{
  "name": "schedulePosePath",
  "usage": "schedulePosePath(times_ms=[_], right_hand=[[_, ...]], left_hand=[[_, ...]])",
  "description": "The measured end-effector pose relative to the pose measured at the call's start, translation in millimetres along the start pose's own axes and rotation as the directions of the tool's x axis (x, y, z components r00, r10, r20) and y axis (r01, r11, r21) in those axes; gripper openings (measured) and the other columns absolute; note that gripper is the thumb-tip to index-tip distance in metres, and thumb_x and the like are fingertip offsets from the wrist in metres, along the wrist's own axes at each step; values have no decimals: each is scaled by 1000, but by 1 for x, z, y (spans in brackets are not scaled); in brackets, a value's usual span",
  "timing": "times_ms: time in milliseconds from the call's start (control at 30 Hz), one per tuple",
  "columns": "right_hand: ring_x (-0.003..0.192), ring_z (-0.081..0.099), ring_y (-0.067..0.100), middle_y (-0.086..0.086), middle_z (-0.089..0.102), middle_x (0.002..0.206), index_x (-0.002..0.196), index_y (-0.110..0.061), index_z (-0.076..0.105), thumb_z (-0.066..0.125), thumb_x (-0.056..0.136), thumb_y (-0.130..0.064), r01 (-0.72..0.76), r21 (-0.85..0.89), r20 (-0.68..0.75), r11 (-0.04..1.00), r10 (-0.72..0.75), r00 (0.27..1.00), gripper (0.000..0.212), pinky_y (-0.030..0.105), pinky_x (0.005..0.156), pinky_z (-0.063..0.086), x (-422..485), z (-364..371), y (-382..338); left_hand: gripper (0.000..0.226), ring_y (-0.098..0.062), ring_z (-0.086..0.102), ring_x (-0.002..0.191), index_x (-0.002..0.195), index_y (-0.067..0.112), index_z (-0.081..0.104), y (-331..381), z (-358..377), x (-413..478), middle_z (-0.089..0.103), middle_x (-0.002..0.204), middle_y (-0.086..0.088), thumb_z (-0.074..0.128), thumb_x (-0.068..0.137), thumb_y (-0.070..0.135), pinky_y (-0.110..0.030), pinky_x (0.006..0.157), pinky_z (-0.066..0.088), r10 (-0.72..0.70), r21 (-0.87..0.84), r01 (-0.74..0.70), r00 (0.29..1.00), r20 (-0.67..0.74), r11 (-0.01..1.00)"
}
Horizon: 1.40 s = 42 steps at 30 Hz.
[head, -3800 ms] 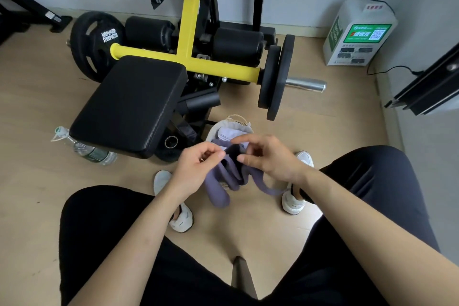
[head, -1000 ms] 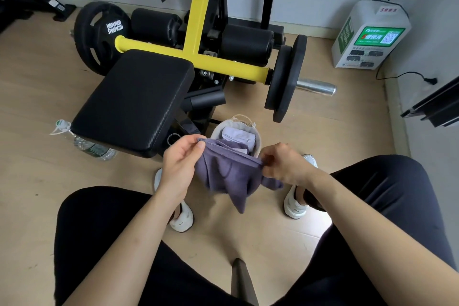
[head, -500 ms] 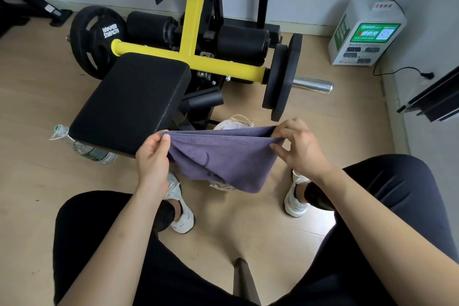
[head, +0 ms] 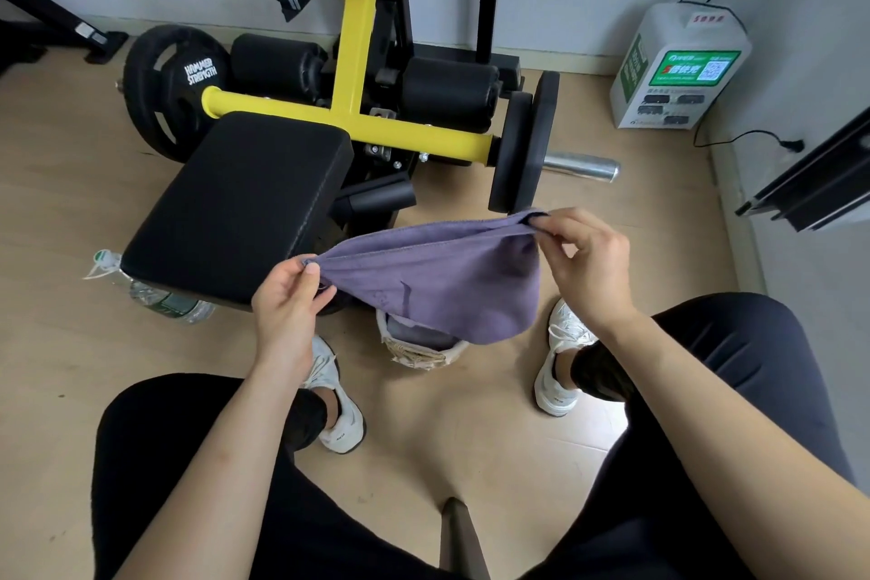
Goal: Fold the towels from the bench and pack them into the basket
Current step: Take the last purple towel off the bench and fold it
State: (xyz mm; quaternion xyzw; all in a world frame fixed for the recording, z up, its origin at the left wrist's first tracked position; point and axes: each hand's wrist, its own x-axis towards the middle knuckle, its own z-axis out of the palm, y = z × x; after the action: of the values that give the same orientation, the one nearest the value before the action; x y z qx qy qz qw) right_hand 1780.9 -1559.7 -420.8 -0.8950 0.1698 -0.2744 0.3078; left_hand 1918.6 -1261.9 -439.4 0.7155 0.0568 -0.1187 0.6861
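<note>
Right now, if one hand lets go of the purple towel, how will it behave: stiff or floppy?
Probably floppy: held between the left hand and right hand, the purple towel sags in a deep belly. It looks light, since fingertip pinches carry it. Released, it would likely hang limp over the basket.

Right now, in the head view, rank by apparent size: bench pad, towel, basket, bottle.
1. bench pad
2. towel, held nearer the camera, so its true size is unsure
3. basket and bottle: these look alike. The towel hides most of the basket, and the bench pad hides part of the bottle.
</note>
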Motion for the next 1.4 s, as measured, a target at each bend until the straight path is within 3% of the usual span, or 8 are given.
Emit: schedulePosePath(times_ms=[100,233,333,467,667,867,1100,1400], right_hand=[[83,70,25,4,77,90,91,-14,80,73,83,-7,-145,-126,205,981,169,964,13,22,74,46,1,6,10],[72,65,18,1,71,77,96,-18,74,78,81,-12,-311,83,64,947,306,950,17,23,72,50,7,-2,10],[72,62,12,-1,68,77,119,-21,67,79,82,-15,-376,115,131,920,361,923,40,21,77,51,7,-3,12],[66,59,12,3,69,75,81,-19,75,81,80,-16,-505,188,177,842,477,861,7,27,69,49,7,1,17],[78,62,19,6,67,78,76,-17,68,73,84,2,-530,623,312,575,438,843,22,35,83,53,13,-8,18],[49,50,4,2,60,65,84,-3,65,73,85,-1,-614,350,331,708,520,788,9,18,47,41,14,-3,24],[64,63,19,7,64,70,80,-13,65,70,88,-1,-570,434,227,698,527,819,16,43,78,60,14,2,30],[60,62,16,6,69,71,83,-4,71,77,82,-9,-590,381,154,712,580,800,8,35,65,56,10,9,27]], left_hand=[[22,-22,65,115,124,3,64,-11,1,3,68,119,-12,55,105,10,-33,96,53,-93,126,93,996,-5,988],[21,-9,66,104,123,9,65,-9,3,2,69,114,-4,57,104,13,-27,94,51,-60,164,63,998,-24,984],[18,-8,66,100,118,11,67,-8,4,2,70,108,-1,58,103,12,-26,96,51,-32,163,35,999,-21,986],[13,-13,67,102,110,15,66,-8,3,2,71,106,-1,56,104,9,-23,91,53,-5,120,7,1000,-20,993],[16,-14,67,115,111,14,63,8,-3,-3,71,121,-6,50,105,6,-24,100,51,300,71,-302,953,41,951],[11,-21,70,88,107,11,63,-7,1,5,73,99,-6,53,104,7,-21,79,55,120,266,-130,991,54,955],[14,-9,68,110,108,14,67,-4,6,1,72,117,-1,55,103,6,-21,96,51,162,233,-177,983,81,956],[17,-20,70,96,98,24,67,4,8,-8,72,99,-2,59,102,10,-31,76,59,55,185,-55,998,5,981]])
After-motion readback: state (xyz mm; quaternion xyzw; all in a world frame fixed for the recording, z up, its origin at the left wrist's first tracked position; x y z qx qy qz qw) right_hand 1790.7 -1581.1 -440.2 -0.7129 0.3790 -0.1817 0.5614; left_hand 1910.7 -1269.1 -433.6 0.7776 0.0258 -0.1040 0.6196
